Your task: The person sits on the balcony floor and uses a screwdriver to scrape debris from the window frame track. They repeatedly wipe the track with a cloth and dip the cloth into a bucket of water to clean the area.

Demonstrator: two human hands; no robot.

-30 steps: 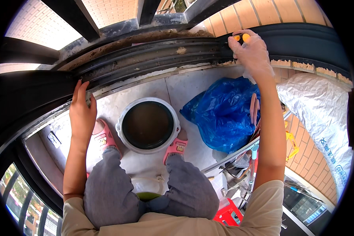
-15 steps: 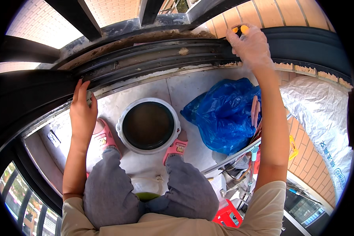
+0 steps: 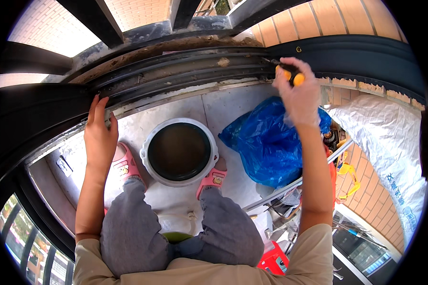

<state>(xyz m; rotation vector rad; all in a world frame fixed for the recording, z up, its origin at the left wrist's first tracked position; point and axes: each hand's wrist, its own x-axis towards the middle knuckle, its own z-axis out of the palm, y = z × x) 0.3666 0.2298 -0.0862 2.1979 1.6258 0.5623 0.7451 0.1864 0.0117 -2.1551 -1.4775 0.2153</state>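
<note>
My right hand (image 3: 301, 100), in a thin clear glove, grips a screwdriver (image 3: 296, 78) with a black and yellow handle. Its thin shaft points left to the right end of the dark sliding-window track (image 3: 180, 71); whether the tip touches cannot be made out. Dirt lies along the grooves, with a brown clump (image 3: 223, 62) near that end. My left hand (image 3: 100, 137), bare, rests its extended fingertips against the left end of the track and holds nothing.
Between my feet in pink slippers (image 3: 124, 164) stands a white-rimmed bucket (image 3: 148, 164) of murky water. A blue plastic bag (image 3: 268, 147) lies to its right, beside a metal-framed rack (image 3: 273, 194). A white woven sack (image 3: 378, 128) leans at far right. Dark railing bars (image 3: 97, 21) stand beyond the track.
My right hand has come down and slightly left from the frame's outer edge to the track's right end, bringing the screwdriver's shaft into sight. My left hand keeps its place.
</note>
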